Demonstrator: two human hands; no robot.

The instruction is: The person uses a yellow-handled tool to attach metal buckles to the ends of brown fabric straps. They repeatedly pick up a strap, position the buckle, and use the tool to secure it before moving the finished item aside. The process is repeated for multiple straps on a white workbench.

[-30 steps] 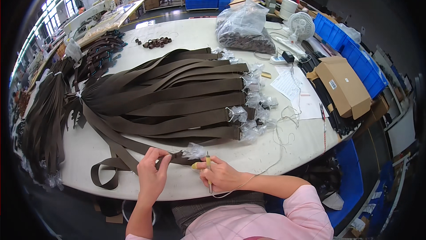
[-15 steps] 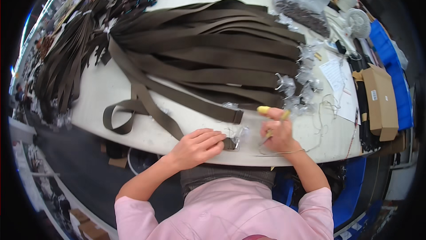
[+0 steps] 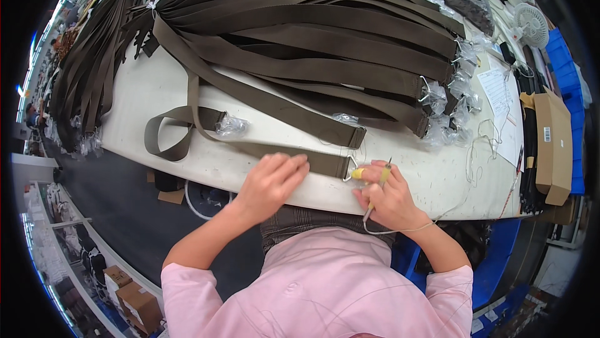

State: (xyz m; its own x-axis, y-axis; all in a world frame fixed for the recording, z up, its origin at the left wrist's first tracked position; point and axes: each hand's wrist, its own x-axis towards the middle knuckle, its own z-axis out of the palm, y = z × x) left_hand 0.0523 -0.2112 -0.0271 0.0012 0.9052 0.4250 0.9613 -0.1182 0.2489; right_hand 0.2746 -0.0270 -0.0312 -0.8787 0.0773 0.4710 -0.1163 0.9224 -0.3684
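Note:
An olive-brown webbing strap [image 3: 315, 162] lies along the table's near edge, with a metal ring [image 3: 351, 168] at its right end. My left hand [image 3: 273, 186] is closed on the strap's near side, fingers together; its thumb is hidden. Between the fingers of my right hand [image 3: 389, 197] is a slim pen-like tool [image 3: 369, 210], its thin cord running by the wrist. Yellow covering [image 3: 358, 174] wraps a fingertip of that hand, right at the ring. Another strap end with crumpled clear plastic [image 3: 232, 126] lies behind my left hand.
A large bundle of straps [image 3: 312, 50], plastic-wrapped at its right ends, spreads across the white table [image 3: 134, 116]. A second bundle [image 3: 87, 81] hangs at the left. Papers [image 3: 500, 97], a small fan [image 3: 530, 25] and a cardboard box [image 3: 553, 147] are at the right.
The strap end has moved away from my body, and its ring now shows without the clear plastic that was around it. My right hand has turned, the tool's tip now pointing outward. The view has shifted.

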